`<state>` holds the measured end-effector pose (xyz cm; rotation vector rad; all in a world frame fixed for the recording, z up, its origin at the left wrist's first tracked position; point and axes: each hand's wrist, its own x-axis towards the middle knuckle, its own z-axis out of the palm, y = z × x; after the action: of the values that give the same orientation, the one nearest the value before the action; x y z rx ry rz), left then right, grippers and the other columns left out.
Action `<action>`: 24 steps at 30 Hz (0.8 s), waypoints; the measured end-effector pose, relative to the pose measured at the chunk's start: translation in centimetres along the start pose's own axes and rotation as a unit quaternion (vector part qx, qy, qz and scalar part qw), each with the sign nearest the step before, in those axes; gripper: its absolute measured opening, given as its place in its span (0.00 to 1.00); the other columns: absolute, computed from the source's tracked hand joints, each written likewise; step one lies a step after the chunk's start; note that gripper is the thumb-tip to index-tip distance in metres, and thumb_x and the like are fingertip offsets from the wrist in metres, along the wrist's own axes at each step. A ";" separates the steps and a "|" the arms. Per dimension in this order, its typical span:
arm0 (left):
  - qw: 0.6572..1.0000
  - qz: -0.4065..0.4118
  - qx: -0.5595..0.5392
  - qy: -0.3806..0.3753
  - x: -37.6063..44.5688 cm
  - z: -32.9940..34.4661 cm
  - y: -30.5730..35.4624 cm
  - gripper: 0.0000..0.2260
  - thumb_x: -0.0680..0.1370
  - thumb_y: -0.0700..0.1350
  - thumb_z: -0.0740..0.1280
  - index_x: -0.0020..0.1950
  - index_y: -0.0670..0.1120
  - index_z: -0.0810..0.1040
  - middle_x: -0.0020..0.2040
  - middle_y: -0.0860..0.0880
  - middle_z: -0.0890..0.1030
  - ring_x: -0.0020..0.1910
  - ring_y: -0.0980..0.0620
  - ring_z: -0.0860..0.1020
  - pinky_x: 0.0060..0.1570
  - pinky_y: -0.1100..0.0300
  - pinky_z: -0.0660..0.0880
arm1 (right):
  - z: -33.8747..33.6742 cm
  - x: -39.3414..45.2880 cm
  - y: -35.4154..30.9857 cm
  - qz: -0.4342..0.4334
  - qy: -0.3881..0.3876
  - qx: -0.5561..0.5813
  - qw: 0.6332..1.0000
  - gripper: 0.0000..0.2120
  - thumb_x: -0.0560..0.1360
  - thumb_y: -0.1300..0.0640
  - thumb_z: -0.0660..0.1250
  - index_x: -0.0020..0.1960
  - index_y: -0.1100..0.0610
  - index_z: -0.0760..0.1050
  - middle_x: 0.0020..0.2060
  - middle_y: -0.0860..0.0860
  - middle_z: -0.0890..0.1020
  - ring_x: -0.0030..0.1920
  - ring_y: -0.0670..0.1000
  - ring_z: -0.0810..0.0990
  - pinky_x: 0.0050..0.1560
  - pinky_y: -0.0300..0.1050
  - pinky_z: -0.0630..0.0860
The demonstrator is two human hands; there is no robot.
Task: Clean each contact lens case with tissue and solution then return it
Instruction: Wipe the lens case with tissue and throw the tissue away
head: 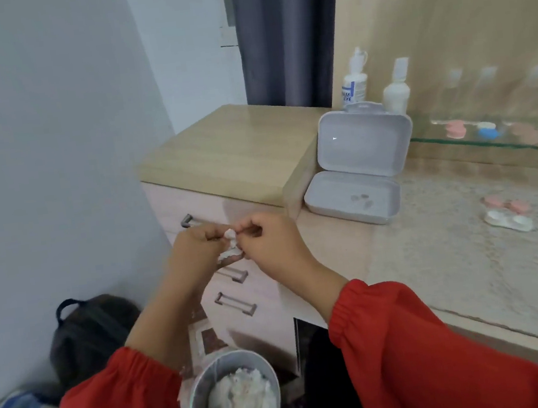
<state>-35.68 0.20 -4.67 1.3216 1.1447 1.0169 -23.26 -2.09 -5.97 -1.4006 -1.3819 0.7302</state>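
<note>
Two hands meet above a round metal bin [195, 396] holding crumpled white tissues: the left hand [195, 249] and the right hand [269, 237] both pinch a small wad of white tissue [230, 243] between curled fingers, in front of the drawer unit [254, 292]. Farther right, on the counter, lie a pink contact lens case [507, 204] and just beside it a white contact lens case [509, 221]. Beyond stand an open grey box [357, 167], two white solution bottles [353, 83] and more coloured cases on a glass shelf [455, 144].

Both hands [231, 241] pinching tissue [230, 244]
</note>
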 end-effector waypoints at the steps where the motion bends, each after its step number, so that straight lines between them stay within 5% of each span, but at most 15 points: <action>1: 1.000 -0.005 0.011 0.013 -0.1 -1.2 -0.6 0.11 0.76 0.27 0.61 0.45 0.36 0.82 0.36 0.41 0.83 0.31 0.52 0.82 0.32 0.66 0.77 | 1.5 0.0 0.3 -0.001 -0.013 0.001 1.000 0.08 0.74 0.66 0.65 0.47 0.57 0.81 0.36 0.46 0.79 0.38 0.46 0.79 0.47 0.43 0.78; 6: 0.996 -0.073 0.051 0.027 -0.4 -5.6 -4.5 0.10 0.72 0.27 0.65 0.44 0.38 0.83 0.40 0.40 0.84 0.33 0.52 0.82 0.33 0.64 0.78 | 7.5 -1.1 2.7 -0.012 -0.045 0.011 0.999 0.08 0.71 0.67 0.70 0.41 0.55 0.79 0.33 0.45 0.77 0.34 0.39 0.74 0.38 0.34 0.72; 11: 0.972 -0.203 0.116 0.024 -0.3 -7.6 -11.3 0.08 0.74 0.30 0.64 0.47 0.37 0.82 0.41 0.36 0.82 0.32 0.48 0.78 0.29 0.64 0.77 | 11.3 -1.7 8.0 0.141 -0.128 -0.027 0.981 0.08 0.72 0.59 0.71 0.38 0.48 0.76 0.35 0.46 0.78 0.37 0.47 0.77 0.38 0.41 0.74; 16: 0.936 -0.302 0.181 -0.014 -0.6 -7.7 -18.1 0.12 0.76 0.29 0.57 0.52 0.36 0.79 0.41 0.36 0.79 0.29 0.46 0.76 0.30 0.59 0.75 | 12.5 -3.0 12.4 0.270 -0.141 -0.034 0.952 0.11 0.71 0.67 0.66 0.40 0.51 0.76 0.37 0.50 0.78 0.37 0.48 0.75 0.31 0.36 0.70; 20: 0.922 -0.330 0.203 -0.030 -0.7 -7.2 -20.1 0.15 0.78 0.32 0.58 0.64 0.36 0.74 0.58 0.36 0.78 0.55 0.37 0.79 0.50 0.49 0.78 | 12.8 -3.9 13.8 0.301 -0.164 -0.074 0.937 0.10 0.72 0.64 0.66 0.39 0.50 0.75 0.42 0.51 0.80 0.43 0.51 0.78 0.33 0.38 0.69; 24: 0.912 -0.327 0.246 -0.033 -0.2 -6.9 -20.4 0.19 0.79 0.35 0.59 0.70 0.38 0.69 0.68 0.39 0.72 0.65 0.41 0.73 0.60 0.55 0.73 | 12.4 -4.0 14.3 0.312 -0.169 -0.078 0.932 0.09 0.72 0.65 0.65 0.40 0.51 0.75 0.40 0.51 0.79 0.37 0.49 0.77 0.31 0.38 0.70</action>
<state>-44.05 0.79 -24.46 1.1899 1.7036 0.1897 -30.17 -0.93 -23.99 -1.9413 -1.2646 1.3483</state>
